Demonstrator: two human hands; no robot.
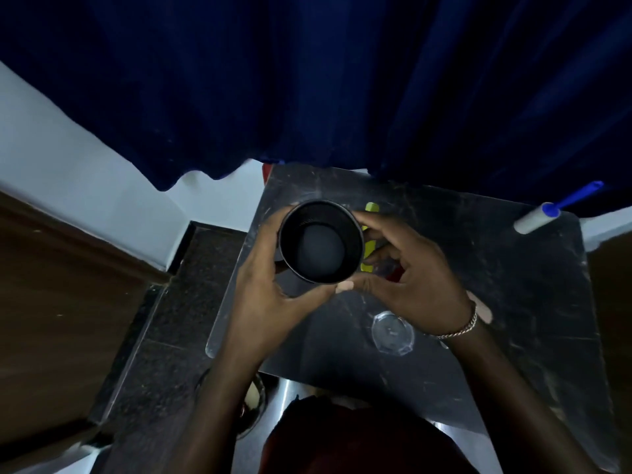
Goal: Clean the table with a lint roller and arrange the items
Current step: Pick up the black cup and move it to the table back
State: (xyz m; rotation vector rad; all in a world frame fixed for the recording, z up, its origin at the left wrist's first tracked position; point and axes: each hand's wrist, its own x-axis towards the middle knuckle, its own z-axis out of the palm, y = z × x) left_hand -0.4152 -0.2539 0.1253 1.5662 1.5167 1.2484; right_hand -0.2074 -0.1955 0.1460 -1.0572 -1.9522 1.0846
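Note:
A black round cup-like holder (pixel 320 241) is held above the dark scratched table (pixel 496 285), its open mouth facing me. My left hand (pixel 270 285) wraps its left and lower side. My right hand (pixel 407 278) touches its right side, thumb tip at the lower rim. A yellow-green stick-shaped item (pixel 371 230) lies on the table behind the holder, partly hidden by my right fingers. The lint roller (pixel 543 218), white roll with a blue handle, lies at the table's far right corner. A clear glass piece (pixel 391 333) sits on the table below my right wrist.
A dark blue curtain (pixel 342 80) hangs behind the table's far edge. A pale flat item (pixel 482 307) pokes out beside my right wrist. Brown wooden furniture (pixel 61 285) stands at the left, over dark floor tiles (pixel 178 319). A red item (pixel 265 174) shows at the table's far left corner.

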